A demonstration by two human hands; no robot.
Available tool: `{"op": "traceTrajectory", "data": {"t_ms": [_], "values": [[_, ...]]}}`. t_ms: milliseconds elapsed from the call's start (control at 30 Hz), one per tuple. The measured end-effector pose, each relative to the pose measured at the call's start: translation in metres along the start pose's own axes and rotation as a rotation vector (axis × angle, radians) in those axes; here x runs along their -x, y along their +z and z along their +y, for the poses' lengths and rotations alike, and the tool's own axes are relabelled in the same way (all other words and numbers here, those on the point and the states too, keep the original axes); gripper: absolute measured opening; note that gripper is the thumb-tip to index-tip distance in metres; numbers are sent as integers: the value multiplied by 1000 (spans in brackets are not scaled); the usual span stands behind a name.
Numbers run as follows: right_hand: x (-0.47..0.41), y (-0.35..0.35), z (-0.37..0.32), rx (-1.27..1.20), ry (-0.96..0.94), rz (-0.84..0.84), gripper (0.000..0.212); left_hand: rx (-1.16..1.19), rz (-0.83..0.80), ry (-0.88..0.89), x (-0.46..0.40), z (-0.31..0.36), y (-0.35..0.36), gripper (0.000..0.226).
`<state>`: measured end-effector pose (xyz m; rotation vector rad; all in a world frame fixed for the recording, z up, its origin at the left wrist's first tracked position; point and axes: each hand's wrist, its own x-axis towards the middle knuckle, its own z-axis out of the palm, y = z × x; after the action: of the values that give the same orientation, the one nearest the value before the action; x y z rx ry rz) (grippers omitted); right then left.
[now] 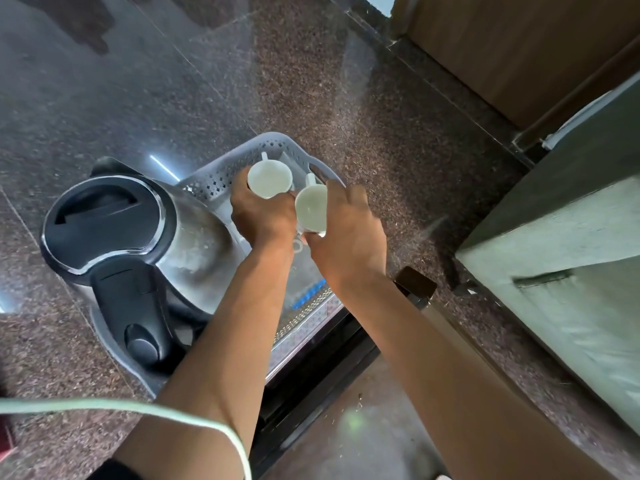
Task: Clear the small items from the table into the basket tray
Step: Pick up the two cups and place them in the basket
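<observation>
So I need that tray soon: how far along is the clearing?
Already in the basket tray: the kettle. In hand: the left hand and right hand each hold a white cup over the tray. Left: setting both down.

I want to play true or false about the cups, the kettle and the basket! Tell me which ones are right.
1. Each hand holds a white cup. True: the left hand grips one cup and the right hand grips the other cup.
2. The kettle's lid is open. False: the kettle has its black lid closed.
3. The basket is grey. True: the basket is grey with small holes in its wall.
4. The kettle stands to the right of the cups. False: it is on their left.
5. The cups are full of tea. False: both look empty inside.
</observation>
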<state>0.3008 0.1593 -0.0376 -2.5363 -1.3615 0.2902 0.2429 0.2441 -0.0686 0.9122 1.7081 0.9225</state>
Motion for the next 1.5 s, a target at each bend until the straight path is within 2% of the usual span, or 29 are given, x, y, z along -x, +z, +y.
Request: {"op": "traceTrajectory", "data": {"t_ms": [200,600,767,833,967,1100,1267,1500], "values": [[0,5,-1,74,-14,24,80,32,-52,-45,-2,2,1,65],[1,15,-6,73,-24,17,78,173,-82,-76,4,4,-2,59],[4,14,-4,54,-46,30,89,212,-140,-43,15,12,-9,51],[9,10,-2,18,-44,32,96,251,-140,-30,23,20,-11,60],[28,-10,5,-75,-29,79,97,249,-120,157,56,32,-20,70],[61,-41,19,-177,4,147,91,169,-207,428,105,24,-37,67],[125,-74,52,-324,115,290,76,69,-350,658,167,-8,-55,59],[238,-98,139,-384,352,334,66,89,-719,721,265,-65,-62,43]]}}
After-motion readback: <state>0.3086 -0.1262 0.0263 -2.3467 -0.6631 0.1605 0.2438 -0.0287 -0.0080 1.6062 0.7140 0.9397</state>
